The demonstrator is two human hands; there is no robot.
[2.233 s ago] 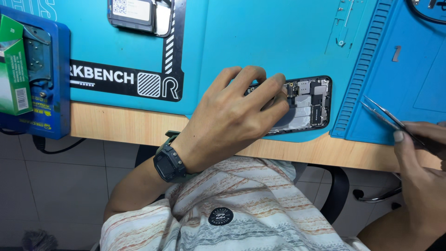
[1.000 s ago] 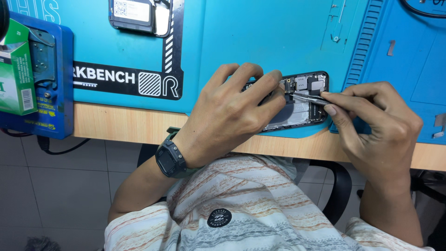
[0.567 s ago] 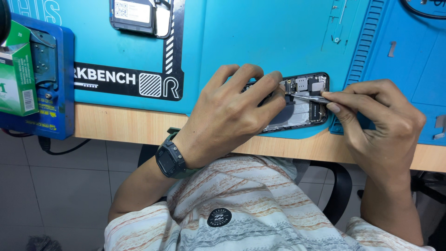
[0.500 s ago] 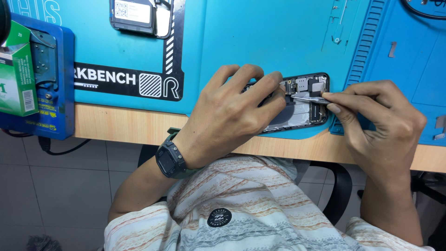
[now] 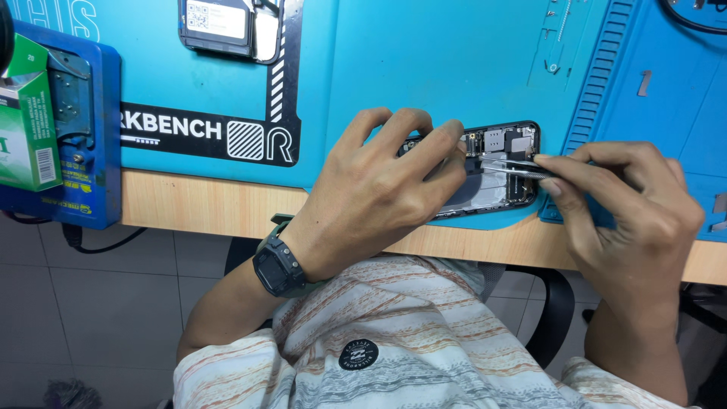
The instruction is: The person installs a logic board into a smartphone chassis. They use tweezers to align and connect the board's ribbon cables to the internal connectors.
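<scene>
my left hand (image 5: pixel 379 193) lies spread flat over the near end of the opened phone (image 5: pixel 492 170), pinning it at the table's front edge. my right hand (image 5: pixel 628 220) is closed on thin tweezers (image 5: pixel 511 168), tips inside the phone's far end. the phone's long axis runs left to right between both hands, on the blue mat (image 5: pixel 424 68).

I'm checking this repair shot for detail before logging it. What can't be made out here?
- Left part of the opened phone, head view: covered by the left hand.
- Tweezers tips: too small to tell what they touch or grip.
- Tweezers' rear end: hidden inside the right hand.
- Phone's internal parts: too small to identify.
- Green box: cut off by the left edge.
</scene>
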